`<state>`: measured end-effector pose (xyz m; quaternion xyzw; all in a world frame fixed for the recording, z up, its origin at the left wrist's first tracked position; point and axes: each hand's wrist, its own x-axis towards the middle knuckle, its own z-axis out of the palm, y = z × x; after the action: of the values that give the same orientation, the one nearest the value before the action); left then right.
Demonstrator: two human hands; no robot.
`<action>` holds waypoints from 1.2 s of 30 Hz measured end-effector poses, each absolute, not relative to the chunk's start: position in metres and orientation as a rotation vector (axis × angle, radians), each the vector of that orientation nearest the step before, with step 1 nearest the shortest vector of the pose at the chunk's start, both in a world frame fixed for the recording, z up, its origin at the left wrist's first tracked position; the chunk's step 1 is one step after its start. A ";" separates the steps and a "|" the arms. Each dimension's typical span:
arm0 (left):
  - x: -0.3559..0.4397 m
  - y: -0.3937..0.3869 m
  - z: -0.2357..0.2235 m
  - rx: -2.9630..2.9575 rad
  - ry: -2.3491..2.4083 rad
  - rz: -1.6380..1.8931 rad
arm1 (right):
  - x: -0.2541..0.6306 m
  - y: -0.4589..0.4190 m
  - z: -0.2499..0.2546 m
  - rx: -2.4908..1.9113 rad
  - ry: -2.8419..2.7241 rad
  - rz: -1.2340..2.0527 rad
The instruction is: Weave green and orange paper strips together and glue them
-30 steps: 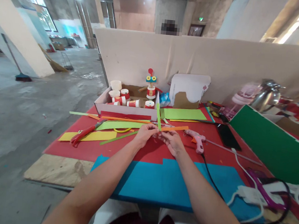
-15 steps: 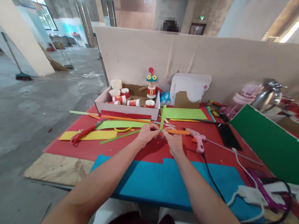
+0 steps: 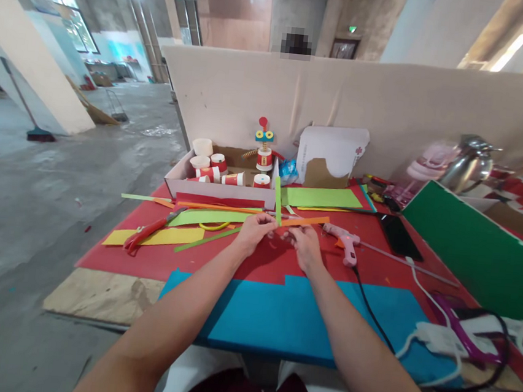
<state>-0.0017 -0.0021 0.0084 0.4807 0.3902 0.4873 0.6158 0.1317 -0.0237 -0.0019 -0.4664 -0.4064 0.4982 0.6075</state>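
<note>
My left hand (image 3: 255, 232) pinches the corner where a green paper strip (image 3: 278, 199) and an orange paper strip (image 3: 308, 221) meet at about a right angle. The green one points away from me, the orange one to the right. Just below the orange strip, my right hand (image 3: 304, 242) has its fingers slightly apart and appears to hold nothing. A pink glue gun (image 3: 344, 240) lies right of that hand. Red-handled scissors (image 3: 149, 233) rest on the left, over a yellow paper strip (image 3: 178, 237) and a light green sheet (image 3: 215, 217).
A box (image 3: 218, 192) with paper cups and a cup figure (image 3: 264, 150) stands behind my hands. Green sheets (image 3: 323, 197), a phone (image 3: 401, 236) and a green board (image 3: 478, 254) lie to the right. Blue sheets (image 3: 277, 321) cover the front edge; a power strip (image 3: 446, 341) sits at right.
My right fingers have come off the strips' corner and moved slightly right and apart. The orange strip now tilts up at its right end, and the green strip leans left.
</note>
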 end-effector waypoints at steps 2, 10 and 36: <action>-0.002 -0.002 0.008 1.093 0.864 1.096 | 0.133 -0.024 -0.004 -0.994 -0.810 1.315; -0.001 -0.002 0.007 1.074 0.847 1.054 | 0.132 -0.027 0.001 -0.840 -0.743 1.580; 0.000 -0.002 0.001 1.093 0.832 1.108 | 0.131 -0.024 0.000 -1.068 -0.901 1.187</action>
<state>-0.0005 -0.0024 0.0009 0.4784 0.3641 0.4847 0.6353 0.1307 -0.0244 -0.0005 -0.4624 -0.3900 0.5136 0.6084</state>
